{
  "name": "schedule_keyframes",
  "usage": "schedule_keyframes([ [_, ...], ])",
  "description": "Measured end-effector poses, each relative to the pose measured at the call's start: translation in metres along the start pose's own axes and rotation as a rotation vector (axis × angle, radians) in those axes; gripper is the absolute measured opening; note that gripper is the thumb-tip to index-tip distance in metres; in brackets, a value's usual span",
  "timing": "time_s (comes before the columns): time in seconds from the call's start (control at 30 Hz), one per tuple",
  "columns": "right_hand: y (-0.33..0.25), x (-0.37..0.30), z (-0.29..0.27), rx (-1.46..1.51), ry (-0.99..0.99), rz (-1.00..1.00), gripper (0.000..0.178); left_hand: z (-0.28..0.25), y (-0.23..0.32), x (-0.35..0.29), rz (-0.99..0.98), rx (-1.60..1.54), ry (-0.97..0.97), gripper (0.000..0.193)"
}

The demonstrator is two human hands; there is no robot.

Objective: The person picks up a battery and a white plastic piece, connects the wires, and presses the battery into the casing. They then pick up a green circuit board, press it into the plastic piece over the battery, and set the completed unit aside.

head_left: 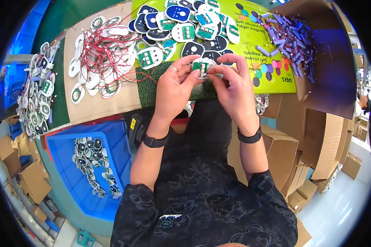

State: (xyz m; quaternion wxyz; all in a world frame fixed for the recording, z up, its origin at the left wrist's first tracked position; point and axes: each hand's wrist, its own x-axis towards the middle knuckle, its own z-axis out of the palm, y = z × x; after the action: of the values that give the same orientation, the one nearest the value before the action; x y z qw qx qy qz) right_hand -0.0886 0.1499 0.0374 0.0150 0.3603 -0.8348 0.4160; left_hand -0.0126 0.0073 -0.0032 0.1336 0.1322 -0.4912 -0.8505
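Observation:
Above the table's near edge, both hands hold up a small white rounded casing with a green circuit board point(201, 67). My left hand point(174, 88) pinches its left side between thumb and fingers. On the other side, my right hand point(237, 90) has its thumb and index finger closed at the casing's right edge; whether something small sits between those fingertips cannot be made out. Just beyond lies a heap of similar casings point(184, 32), some showing green boards and others dark blue faces. To the left, white pieces with tangled red wires point(104, 51) rest on a cardboard sheet point(103, 106).
A cardboard box point(338, 61) at right holds purple cylinders with wires point(290, 37). More casings point(39, 94) are piled at the far left. Below the table, a blue bin point(70, 173) contains several casings. Cardboard cartons point(321, 140) stand at right. A lime-green printed sheet point(272, 82) covers the right tabletop.

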Motion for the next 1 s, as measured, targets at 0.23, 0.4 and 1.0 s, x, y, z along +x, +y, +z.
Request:
schedule_keyframes([
  [0.23, 0.001, -0.005, 0.006, 0.053, -0.002, 0.046, 0.014, 0.001, 0.003, 0.0, -0.028, 0.0, 0.02, 0.034],
  [0.4, -0.002, -0.003, 0.006, 0.087, 0.026, 0.063, 0.013, 0.001, 0.004, 0.001, -0.036, -0.01, 0.031, 0.034],
  [1.0, 0.0, 0.008, 0.005, 0.036, -0.038, -0.09, 0.01, 0.0, 0.004, 0.0, -0.023, 0.003, 0.022, 0.036],
])
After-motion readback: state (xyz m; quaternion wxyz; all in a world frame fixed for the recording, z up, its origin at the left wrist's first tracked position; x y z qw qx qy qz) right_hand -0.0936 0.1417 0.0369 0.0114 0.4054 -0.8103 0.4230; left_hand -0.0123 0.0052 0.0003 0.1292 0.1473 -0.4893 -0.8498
